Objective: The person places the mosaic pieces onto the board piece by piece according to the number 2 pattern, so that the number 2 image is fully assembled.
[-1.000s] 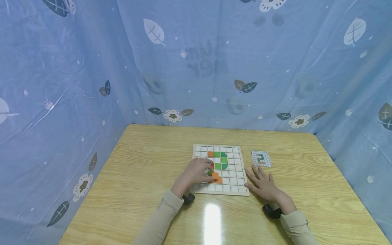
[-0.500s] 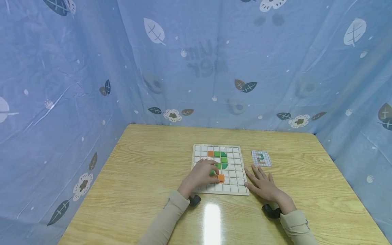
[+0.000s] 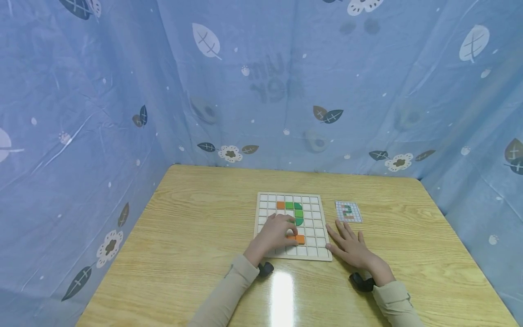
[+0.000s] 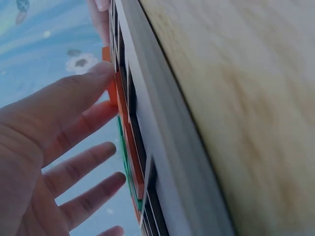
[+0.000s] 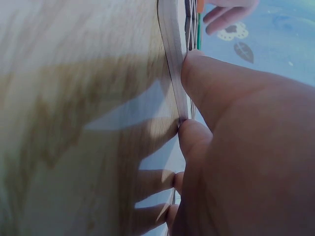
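My left hand (image 3: 278, 232) is over the lower middle of a white gridded board (image 3: 312, 242), pinching an orange square tile (image 3: 300, 239) between thumb and index finger. In the left wrist view this orange tile (image 4: 112, 91) is at the board's surface, and the other fingers are spread. Green square tiles (image 3: 298, 213), dark green rounded tiles (image 3: 299, 221) and another orange tile (image 3: 280, 205) sit in upper cells. The left hand hides part of the pattern. My right hand (image 3: 352, 249) rests with fingers spread on the table, its thumb and index fingertips at the board's right edge (image 5: 172, 54).
A small printed card (image 3: 348, 212) with a coloured grid pattern lies right of the board, just beyond the right fingertips. The wooden table (image 3: 196, 218) is bounded by blue patterned curtains (image 3: 261, 91) behind and at both sides. Each wrist carries a black device (image 3: 361, 282).
My left hand has moved right along the lower row with the orange tile, which now sits lower, beside another orange tile. The right hand stays where it was.
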`<state>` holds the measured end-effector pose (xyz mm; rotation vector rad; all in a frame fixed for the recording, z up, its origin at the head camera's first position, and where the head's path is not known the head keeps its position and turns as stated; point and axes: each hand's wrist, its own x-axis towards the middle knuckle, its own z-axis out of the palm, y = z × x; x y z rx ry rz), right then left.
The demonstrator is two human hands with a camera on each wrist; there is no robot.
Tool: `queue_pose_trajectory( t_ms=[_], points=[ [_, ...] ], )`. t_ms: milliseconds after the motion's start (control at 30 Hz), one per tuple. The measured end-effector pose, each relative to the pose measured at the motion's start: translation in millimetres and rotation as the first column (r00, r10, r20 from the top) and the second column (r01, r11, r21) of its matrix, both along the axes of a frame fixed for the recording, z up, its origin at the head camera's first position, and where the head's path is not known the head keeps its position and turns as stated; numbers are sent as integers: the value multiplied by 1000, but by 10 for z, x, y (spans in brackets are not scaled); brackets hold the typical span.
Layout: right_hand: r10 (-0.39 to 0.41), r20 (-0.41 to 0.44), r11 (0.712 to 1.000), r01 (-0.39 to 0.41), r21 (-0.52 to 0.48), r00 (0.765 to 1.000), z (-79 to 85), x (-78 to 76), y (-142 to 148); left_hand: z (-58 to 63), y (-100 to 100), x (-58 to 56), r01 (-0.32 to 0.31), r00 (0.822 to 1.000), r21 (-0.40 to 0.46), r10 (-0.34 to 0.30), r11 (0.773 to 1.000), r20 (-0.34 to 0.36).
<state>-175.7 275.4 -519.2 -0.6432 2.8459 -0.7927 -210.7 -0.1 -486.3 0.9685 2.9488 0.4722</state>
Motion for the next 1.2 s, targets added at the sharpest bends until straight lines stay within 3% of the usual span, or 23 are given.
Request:
queue_pose_trajectory(
  t_ms=[100,400,800,1200],
  points=[
    [-2,-15,1000,2,-21,1000,41,22,-22,-6,18,-1,-1,1000,-15,1,1000,-7],
    [-30,41,999,28,42,999,127,57,-51,-16,37,5,-2,1000,-46,2,999,8],
    [-23,10,998,22,53,1000,137,46,-53,17,2,18,-14,1000,16,14,1000,23],
    [-18,-24,997,20,76,1000,151,98,-55,-75,-135,-27,-40,998,2,40,999,-49]
  ],
)
